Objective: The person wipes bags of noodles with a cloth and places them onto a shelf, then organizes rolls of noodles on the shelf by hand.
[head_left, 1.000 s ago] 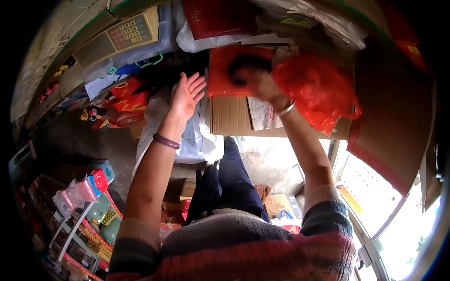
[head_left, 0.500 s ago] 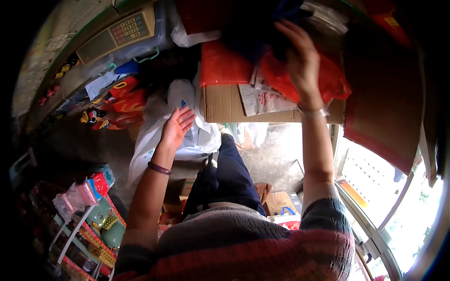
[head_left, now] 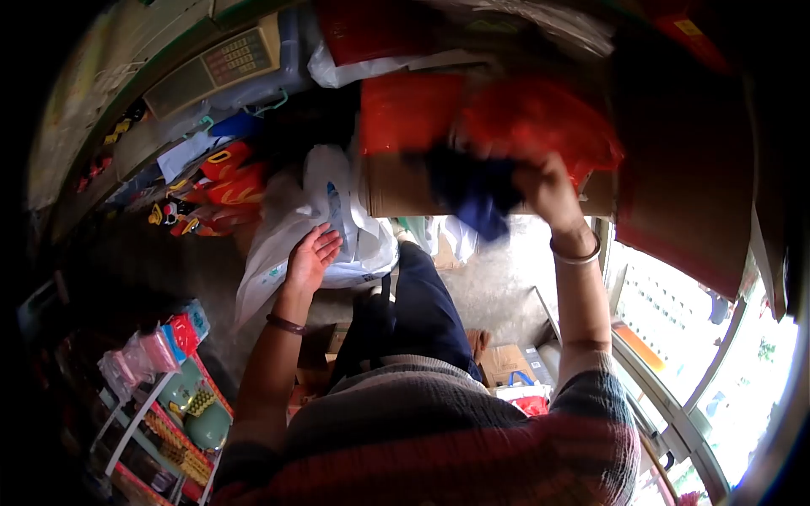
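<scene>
My right hand, smeared by motion, grips a dark blue cloth. The cloth hangs in front of a cardboard box, its lower end dangling below the box's edge. On top of the box lie a crumpled red plastic bag and a flat red package. My left hand is held palm up with its fingers stretched out, holding nothing. Right behind it stands a full white plastic bag; whether the fingers touch it I cannot tell.
A scale with a keypad sits at the upper left, above red packages. At lower left is a rack of goods. A large brown cardboard panel is on the right, near a bright glass door. Boxes lie by my legs.
My right hand has drawn the dark blue cloth from the dark area at the back down toward me, over the box's front. My left hand has dropped slightly, still open.
</scene>
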The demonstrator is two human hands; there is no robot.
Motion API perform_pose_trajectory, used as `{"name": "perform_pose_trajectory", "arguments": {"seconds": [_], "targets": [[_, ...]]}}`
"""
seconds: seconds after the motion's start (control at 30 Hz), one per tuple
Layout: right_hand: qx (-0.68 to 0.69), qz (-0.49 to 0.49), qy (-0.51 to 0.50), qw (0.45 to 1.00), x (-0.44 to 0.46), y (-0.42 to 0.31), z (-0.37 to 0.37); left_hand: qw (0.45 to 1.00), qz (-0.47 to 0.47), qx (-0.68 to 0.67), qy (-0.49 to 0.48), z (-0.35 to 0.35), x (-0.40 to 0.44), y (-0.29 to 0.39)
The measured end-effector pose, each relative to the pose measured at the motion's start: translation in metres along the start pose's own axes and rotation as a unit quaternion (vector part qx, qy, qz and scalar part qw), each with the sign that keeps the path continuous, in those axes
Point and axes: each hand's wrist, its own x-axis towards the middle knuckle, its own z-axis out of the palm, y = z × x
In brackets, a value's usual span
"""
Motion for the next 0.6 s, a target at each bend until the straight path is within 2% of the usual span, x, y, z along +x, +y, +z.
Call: {"name": "perform_pose_trajectory", "arguments": {"seconds": [0.03,0.07,0.13,0.2,0.23,0.27,0.3,0.33,0.37,0.4,0.43,0.47,0.5,0.53,0.6], "targets": [[-0.087,-0.119,0.092,0.985,0.013,-0.013,0.005,1.000,-0.004,-0.007,0.009,0.002,0.001,-0.001],[-0.172,-0.234,0.180,0.940,0.030,-0.018,0.012,1.000,-0.007,-0.004,0.006,0.005,0.002,-0.004],[-0.401,-0.282,0.257,0.833,0.065,0.004,0.031,1.000,-0.008,0.002,0.004,0.014,0.007,-0.008],[-0.419,-0.164,0.130,0.883,0.097,0.074,0.049,1.000,-0.003,0.002,-0.014,0.025,0.007,-0.011],[-0.580,-0.010,0.025,0.814,0.107,0.123,0.070,1.000,0.005,0.009,-0.019,0.034,0.007,-0.008],[-0.539,0.094,-0.171,0.819,0.093,0.131,0.089,1.000,0.013,0.016,-0.024,0.039,0.008,-0.004],[-0.470,0.017,-0.364,0.804,0.069,0.153,0.101,0.999,0.028,0.009,-0.023,0.041,0.010,-0.002],[-0.183,0.057,-0.482,0.855,0.044,0.210,0.109,0.999,0.031,0.003,-0.012,0.041,0.012,0.002],[-0.106,0.096,-0.585,0.798,0.018,0.195,0.120,0.999,0.034,-0.004,-0.002,0.041,0.013,0.007],[-0.059,0.074,-0.600,0.795,-0.001,0.175,0.119,0.999,0.036,-0.012,0.007,0.040,0.013,0.011],[0.039,0.104,-0.581,0.806,-0.015,0.176,0.115,0.999,0.036,-0.006,0.013,0.038,0.013,0.014],[-0.002,0.099,-0.550,0.829,-0.017,0.146,0.108,0.999,0.044,-0.004,0.014,0.034,0.014,0.016],[-0.062,0.065,-0.475,0.875,-0.014,0.113,0.096,0.999,0.049,0.000,0.012,0.031,0.017,0.016],[-0.122,0.032,-0.390,0.912,-0.013,0.084,0.084,0.999,0.051,0.007,0.007,0.032,0.021,0.015],[-0.174,0.038,-0.136,0.975,-0.010,0.054,0.069,0.997,0.068,0.026,0.007,0.040,0.032,0.014]]}}
